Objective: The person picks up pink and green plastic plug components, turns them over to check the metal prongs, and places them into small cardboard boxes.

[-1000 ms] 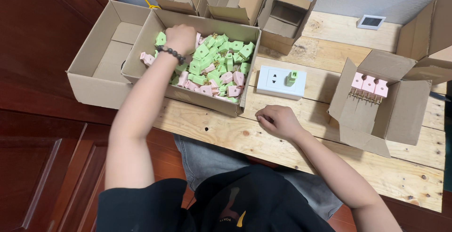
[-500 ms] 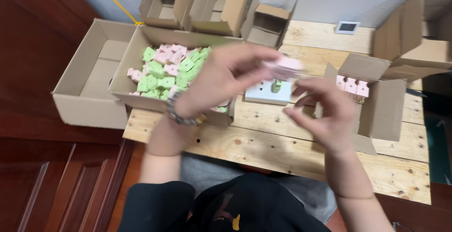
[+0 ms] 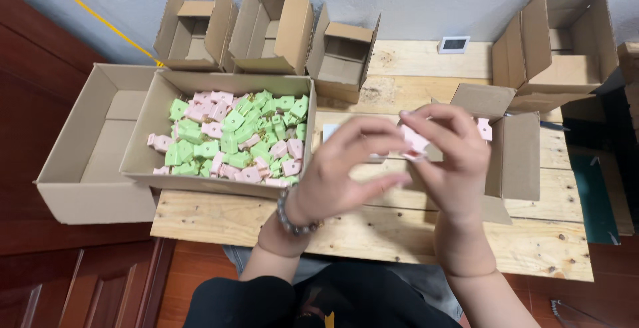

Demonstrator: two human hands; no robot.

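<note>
Head view. Compared with half a second ago, both hands are being held closer together and lower in the frame, and the blur is gone; one second ago the left hand was being dipped into the parts box while the right was resting on the table. Now a small pink plastic piece point(image 3: 415, 141) is being pinched between the fingertips of the right hand point(image 3: 452, 158), with the left hand point(image 3: 349, 168) being brought against it from 9 o'clock, its fingers curled and touching the piece's near edge. Whether the left hand is truly gripping it or only steadying it cannot be told. A beaded bracelet point(image 3: 287, 215) is being worn on the left wrist.

Surroundings: at 10 o'clock from the hands, a shallow cardboard box point(image 3: 150, 135) filled with loose pink and green pieces point(image 3: 233, 135) is lying on the wooden table point(image 3: 373, 235). An empty larger box point(image 3: 86, 141) is sitting just beside it at 9 o'clock. Three small open cartons point(image 3: 266, 28) are being kept along the far edge at 12 o'clock, and a bigger open carton point(image 3: 566, 41) at 2 o'clock. At 3 o'clock a flapped box point(image 3: 519, 155) is standing, a pink piece point(image 3: 484, 128) showing inside it past the right fingers. A white plate on the table is being mostly hidden behind the hands. A small white display point(image 3: 454, 44) is lying near the wall.
</note>
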